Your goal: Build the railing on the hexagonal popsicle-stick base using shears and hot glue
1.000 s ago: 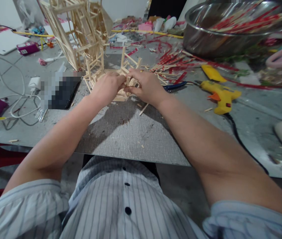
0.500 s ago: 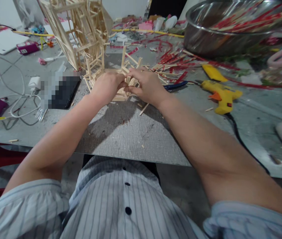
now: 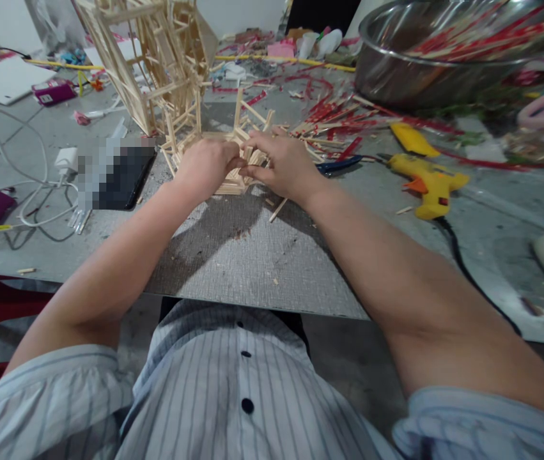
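A low frame of pale wooden sticks [image 3: 233,137] lies on a grey textured mat [image 3: 233,255] in front of me. My left hand [image 3: 207,166] is curled over its near left side, fingers closed on the sticks. My right hand [image 3: 284,165] meets it from the right, thumb and fingers pinched on the same stick frame. What lies between the fingertips is hidden. A tall stick tower [image 3: 151,64] stands just behind the frame.
A yellow glue gun [image 3: 427,182] with a black cord lies to the right, blue-handled pliers [image 3: 336,166] beside my right hand. A dark phone [image 3: 125,176] and a white charger cable [image 3: 27,185] sit at left. A steel bowl [image 3: 425,61] of red-tipped sticks stands at back right.
Both hands stay pressed on the stick frame; only slight shifts of the fingers and of the view.
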A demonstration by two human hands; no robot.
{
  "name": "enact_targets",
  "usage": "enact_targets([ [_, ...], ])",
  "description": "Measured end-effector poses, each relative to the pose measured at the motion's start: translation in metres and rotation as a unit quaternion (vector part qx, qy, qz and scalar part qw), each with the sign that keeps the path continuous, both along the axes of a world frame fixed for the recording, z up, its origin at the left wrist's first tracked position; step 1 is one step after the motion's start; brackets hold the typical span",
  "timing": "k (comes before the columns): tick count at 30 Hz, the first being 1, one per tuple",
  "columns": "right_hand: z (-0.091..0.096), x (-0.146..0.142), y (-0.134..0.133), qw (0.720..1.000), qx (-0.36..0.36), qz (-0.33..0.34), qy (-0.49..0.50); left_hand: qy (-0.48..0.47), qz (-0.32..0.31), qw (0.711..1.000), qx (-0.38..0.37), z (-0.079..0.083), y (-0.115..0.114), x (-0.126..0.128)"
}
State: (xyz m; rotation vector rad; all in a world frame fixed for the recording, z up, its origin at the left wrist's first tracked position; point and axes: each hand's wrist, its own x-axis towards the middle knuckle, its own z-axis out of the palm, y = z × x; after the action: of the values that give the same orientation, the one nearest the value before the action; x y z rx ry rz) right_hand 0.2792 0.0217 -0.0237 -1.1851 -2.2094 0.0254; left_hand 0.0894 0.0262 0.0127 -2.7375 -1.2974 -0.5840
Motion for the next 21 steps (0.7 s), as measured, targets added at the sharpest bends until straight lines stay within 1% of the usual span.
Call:
enact_targets([
  [2, -0.0003, 0.0003, -0.0001, 1.0, -0.004, -0.003, 0.01, -0.01, -0.009, 1.0, 0.005, -0.0016, 0.0017, -0.0004],
  [8, 0.0025, -0.0009, -0.0021, 1.0, -0.013, -0.009, 0.005, -0.02, 0.005, 1.0, -0.017, -0.0017, 0.0014, -0.0005],
  [12, 0.0018, -0.0015, -0.0006, 1.0, -0.013, -0.011, 0.006, -0.019, -0.01, 1.0, -0.004, -0.0015, 0.0007, -0.001],
  [17, -0.002, -0.0003, 0.0024, 1.0, -0.009, -0.001, 0.016, -0.014, -0.018, 1.0, -0.009, -0.001, 0.002, -0.0013],
  [21, -0.0013, 0.0004, 0.0013, 1.0, -0.015, -0.006, 0.012, -0.005, -0.027, 1.0, -0.002, 0.0005, 0.0027, -0.0019],
])
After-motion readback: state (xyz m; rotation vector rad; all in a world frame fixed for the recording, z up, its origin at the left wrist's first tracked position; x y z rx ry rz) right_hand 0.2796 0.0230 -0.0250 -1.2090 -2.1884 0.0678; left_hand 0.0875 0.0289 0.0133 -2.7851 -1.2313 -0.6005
